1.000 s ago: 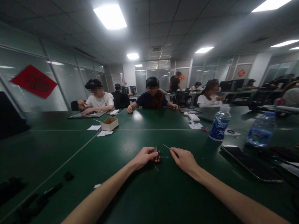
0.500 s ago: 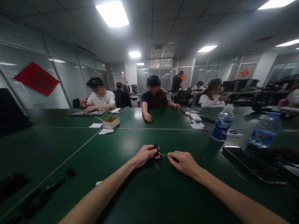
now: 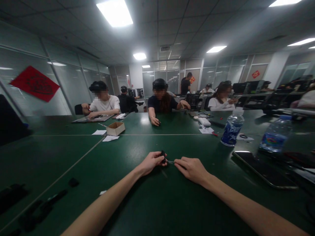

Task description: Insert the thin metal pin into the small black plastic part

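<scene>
Over the green table [image 3: 137, 196], my left hand [image 3: 151, 163] pinches a small black part [image 3: 163, 156] between thumb and fingers; its exact kind is too small to make out. My right hand [image 3: 191, 167] is closed on a thin metal rod [image 3: 170, 161], which looks like a screwdriver shaft. The rod points left, and its tip meets or nearly meets the black part. Whether it sits inside the part I cannot tell. The rod's handle end is hidden in my right fingers.
A phone [image 3: 263, 168] lies to the right, with two water bottles [image 3: 232, 129] [image 3: 275, 134] behind it. Dark parts [image 3: 46, 206] lie at the lower left. An open cardboard box [image 3: 115, 129] stands farther back beside paper slips [image 3: 110, 138]. A person [image 3: 162, 101] sits opposite.
The view has shifted slightly, so everything sits a little farther left and higher. Both hands keep their hold, the rod still pointing at the black part. A person at the far left has raised a hand.
</scene>
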A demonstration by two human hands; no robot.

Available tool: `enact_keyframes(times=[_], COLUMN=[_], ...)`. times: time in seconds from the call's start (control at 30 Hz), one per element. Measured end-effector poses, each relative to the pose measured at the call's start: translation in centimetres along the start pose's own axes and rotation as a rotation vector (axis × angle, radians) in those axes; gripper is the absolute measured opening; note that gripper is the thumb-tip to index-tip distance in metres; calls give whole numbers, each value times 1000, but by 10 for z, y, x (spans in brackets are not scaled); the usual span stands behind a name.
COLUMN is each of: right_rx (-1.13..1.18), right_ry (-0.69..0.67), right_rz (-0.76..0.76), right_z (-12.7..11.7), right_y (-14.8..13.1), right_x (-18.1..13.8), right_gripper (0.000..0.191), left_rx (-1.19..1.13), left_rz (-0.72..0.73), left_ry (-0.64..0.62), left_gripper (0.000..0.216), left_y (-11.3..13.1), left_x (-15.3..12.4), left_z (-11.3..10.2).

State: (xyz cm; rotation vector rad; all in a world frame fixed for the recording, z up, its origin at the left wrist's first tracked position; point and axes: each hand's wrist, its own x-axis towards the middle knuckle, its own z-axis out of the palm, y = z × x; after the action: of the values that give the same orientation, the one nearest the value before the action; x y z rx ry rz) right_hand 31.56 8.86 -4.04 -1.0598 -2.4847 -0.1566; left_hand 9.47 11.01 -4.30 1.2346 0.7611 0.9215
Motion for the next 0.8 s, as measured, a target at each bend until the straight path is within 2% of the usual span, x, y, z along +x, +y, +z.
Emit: enact_keyframes(times=[0.27, 0.47, 0.7, 0.8], right_rx=[-19, -23, 172, 243], right_ry=[44, 75, 252, 207], right_rz=[0, 70, 353, 275], right_z=[0, 3, 5, -11], right_y=[0, -2, 7, -2], right_x=[0, 0, 2, 9], right_gripper=[30, 26, 22, 19], left_rx=[-16, -31, 22, 2], left_rz=[33, 47, -4, 4], left_ry=[10, 3, -37, -31], left_gripper=[42, 39, 37, 36], left_y=[-2, -5, 3, 2], left_x=[1, 3, -1, -1], left_z=[-1, -4, -1, -1])
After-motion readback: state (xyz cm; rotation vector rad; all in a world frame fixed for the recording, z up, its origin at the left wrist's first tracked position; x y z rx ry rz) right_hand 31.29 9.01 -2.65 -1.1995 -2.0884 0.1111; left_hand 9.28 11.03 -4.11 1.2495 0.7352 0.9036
